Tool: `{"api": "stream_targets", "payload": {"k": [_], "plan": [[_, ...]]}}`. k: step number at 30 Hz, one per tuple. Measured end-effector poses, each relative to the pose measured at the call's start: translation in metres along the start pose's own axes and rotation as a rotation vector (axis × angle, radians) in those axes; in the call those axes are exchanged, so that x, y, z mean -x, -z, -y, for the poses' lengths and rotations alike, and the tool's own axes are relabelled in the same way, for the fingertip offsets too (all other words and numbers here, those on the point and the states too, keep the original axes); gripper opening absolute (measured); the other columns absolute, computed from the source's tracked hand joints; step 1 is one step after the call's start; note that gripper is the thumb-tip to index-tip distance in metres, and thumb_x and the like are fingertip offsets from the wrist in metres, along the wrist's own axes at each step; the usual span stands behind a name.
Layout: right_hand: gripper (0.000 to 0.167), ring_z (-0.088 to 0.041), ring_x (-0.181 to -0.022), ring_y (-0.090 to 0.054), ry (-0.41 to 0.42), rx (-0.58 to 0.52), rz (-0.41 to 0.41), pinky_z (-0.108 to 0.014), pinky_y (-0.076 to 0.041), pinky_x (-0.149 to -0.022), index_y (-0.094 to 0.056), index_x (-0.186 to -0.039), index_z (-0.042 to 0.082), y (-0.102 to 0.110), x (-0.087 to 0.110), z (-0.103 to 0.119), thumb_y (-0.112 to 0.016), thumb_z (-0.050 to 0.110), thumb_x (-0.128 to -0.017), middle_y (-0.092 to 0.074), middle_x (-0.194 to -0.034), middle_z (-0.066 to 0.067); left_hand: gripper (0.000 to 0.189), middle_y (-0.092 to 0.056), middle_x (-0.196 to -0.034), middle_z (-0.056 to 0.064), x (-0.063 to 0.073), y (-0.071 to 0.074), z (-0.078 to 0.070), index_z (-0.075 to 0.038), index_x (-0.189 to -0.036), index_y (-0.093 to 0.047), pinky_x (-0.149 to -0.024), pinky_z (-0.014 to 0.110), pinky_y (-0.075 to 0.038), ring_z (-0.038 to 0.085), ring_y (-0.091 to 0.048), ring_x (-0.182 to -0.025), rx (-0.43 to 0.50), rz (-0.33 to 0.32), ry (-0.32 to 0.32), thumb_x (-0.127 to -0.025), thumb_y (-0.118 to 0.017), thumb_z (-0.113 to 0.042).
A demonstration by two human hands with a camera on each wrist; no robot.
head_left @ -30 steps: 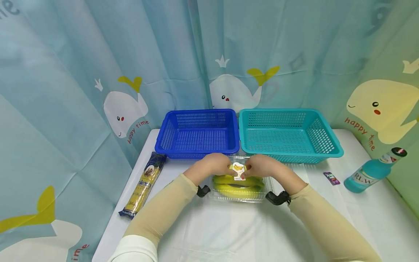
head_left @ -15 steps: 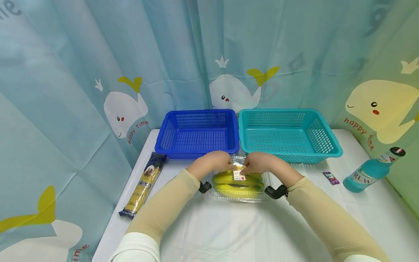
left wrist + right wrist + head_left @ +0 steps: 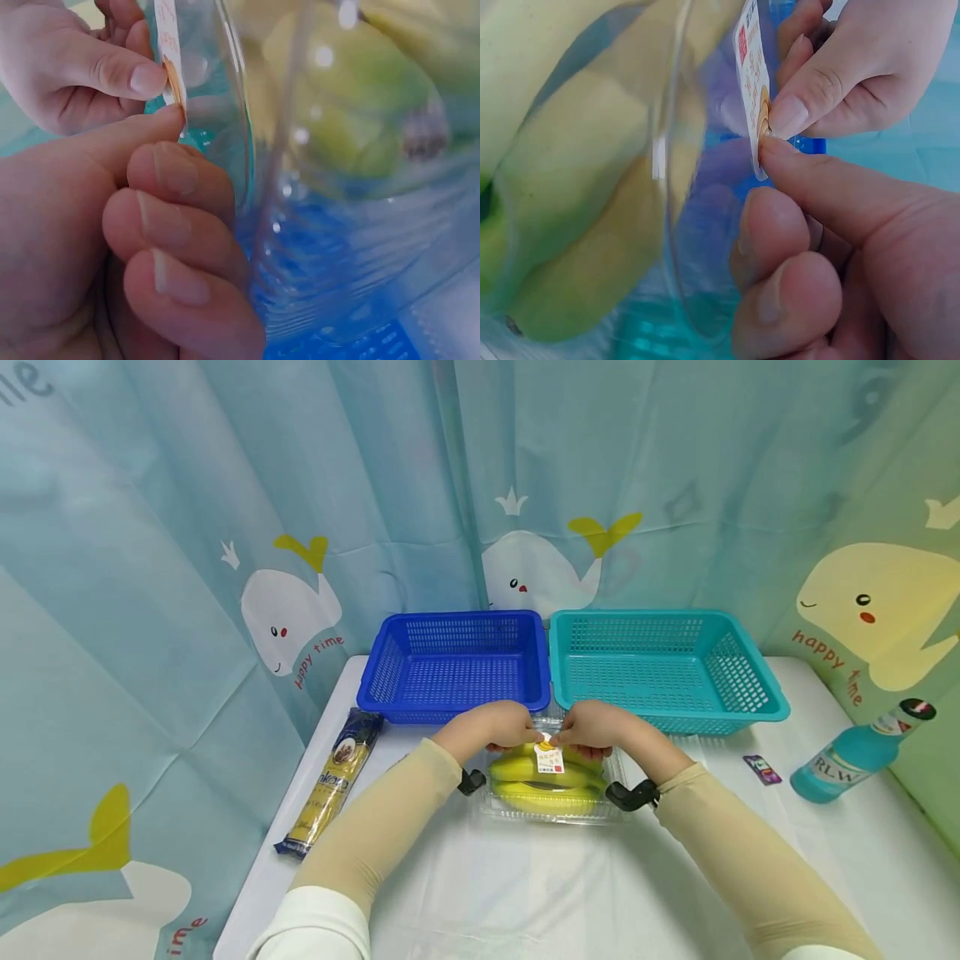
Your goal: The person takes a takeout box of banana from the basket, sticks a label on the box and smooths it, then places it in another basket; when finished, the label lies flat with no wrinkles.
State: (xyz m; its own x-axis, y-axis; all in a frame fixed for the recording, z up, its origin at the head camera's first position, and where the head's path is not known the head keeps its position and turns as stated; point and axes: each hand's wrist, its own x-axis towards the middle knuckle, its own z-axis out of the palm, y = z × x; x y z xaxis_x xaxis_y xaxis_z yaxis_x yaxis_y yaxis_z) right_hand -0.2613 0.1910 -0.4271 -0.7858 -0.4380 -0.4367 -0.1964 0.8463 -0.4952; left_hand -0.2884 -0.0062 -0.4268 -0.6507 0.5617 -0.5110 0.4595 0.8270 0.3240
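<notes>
A clear plastic box [image 3: 495,810] of yellow bananas [image 3: 547,797] sits on the white table, in front of two baskets. On its lid is a white sticker [image 3: 550,760] with a banana picture and print. My left hand [image 3: 498,727] touches the sticker's far end with its thumb tip, the other fingers curled beside it. From the other side, my right hand [image 3: 600,727] presses its thumb [image 3: 810,165] there too, fingers likewise curled. Both thumb tips almost meet over the banana picture. In the left wrist view, the sticker [image 3: 171,45] shows edge-on along the lid.
Behind the box stand a blue basket [image 3: 453,706] on the left and a turquoise basket [image 3: 667,720] on the right. A spaghetti packet [image 3: 330,781] lies at the left. At the right are a small purple packet [image 3: 762,769] and a turquoise bottle [image 3: 843,764]. Whale-print curtains hang around.
Both hands have shifted slightly away from me along the sticker, and more of its printed face shows. The banana box has stayed in place.
</notes>
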Motion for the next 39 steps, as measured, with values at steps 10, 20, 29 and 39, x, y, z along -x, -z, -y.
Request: {"api": "stream_targets", "payload": {"k": [10,20,29,39], "plan": [[0.047,-0.014,-0.042,-0.058,-0.035,-0.027,-0.021,-0.028,-0.049,-0.041,-0.063,-0.063,0.011,0.001,-0.005,-0.003,-0.057,0.040,-0.099,-0.059,-0.051,-0.001,0.046,-0.052,-0.052,-0.001,-0.003,0.002,0.000,-0.011,-0.090,-0.073,-0.048,0.029,-0.046,0.013,-0.047,-0.044,0.061,-0.014,0.056,-0.102,-0.048,-0.048],[0.051,-0.015,-0.042,-0.060,-0.055,-0.024,-0.036,-0.033,-0.052,-0.043,-0.064,-0.060,0.012,0.001,-0.006,-0.003,-0.056,0.044,-0.099,-0.060,-0.050,-0.001,0.052,-0.054,-0.054,0.001,-0.004,0.004,-0.003,-0.013,-0.065,-0.057,-0.046,0.029,-0.048,0.014,-0.050,-0.045,0.113,0.009,0.089,-0.103,-0.046,-0.046],[0.052,-0.015,-0.041,-0.059,-0.071,-0.023,-0.030,-0.036,-0.054,-0.045,-0.067,-0.064,0.008,0.002,-0.006,-0.001,-0.056,0.045,-0.099,-0.060,-0.050,-0.001,0.056,-0.050,-0.052,0.000,-0.003,0.006,-0.003,-0.014,-0.059,-0.052,-0.047,0.028,-0.048,0.014,-0.049,-0.046,0.150,0.041,0.087,-0.104,-0.043,-0.046],[0.051,-0.015,-0.042,-0.057,-0.067,-0.068,-0.037,-0.033,-0.052,-0.045,-0.064,-0.065,0.008,0.001,-0.002,-0.003,-0.055,0.045,-0.099,-0.059,-0.051,-0.001,0.054,-0.053,-0.057,0.001,0.002,0.005,0.011,-0.008,-0.071,-0.060,-0.051,0.033,-0.050,0.015,-0.049,-0.048,0.255,0.048,0.003,-0.103,-0.045,-0.049]]}}
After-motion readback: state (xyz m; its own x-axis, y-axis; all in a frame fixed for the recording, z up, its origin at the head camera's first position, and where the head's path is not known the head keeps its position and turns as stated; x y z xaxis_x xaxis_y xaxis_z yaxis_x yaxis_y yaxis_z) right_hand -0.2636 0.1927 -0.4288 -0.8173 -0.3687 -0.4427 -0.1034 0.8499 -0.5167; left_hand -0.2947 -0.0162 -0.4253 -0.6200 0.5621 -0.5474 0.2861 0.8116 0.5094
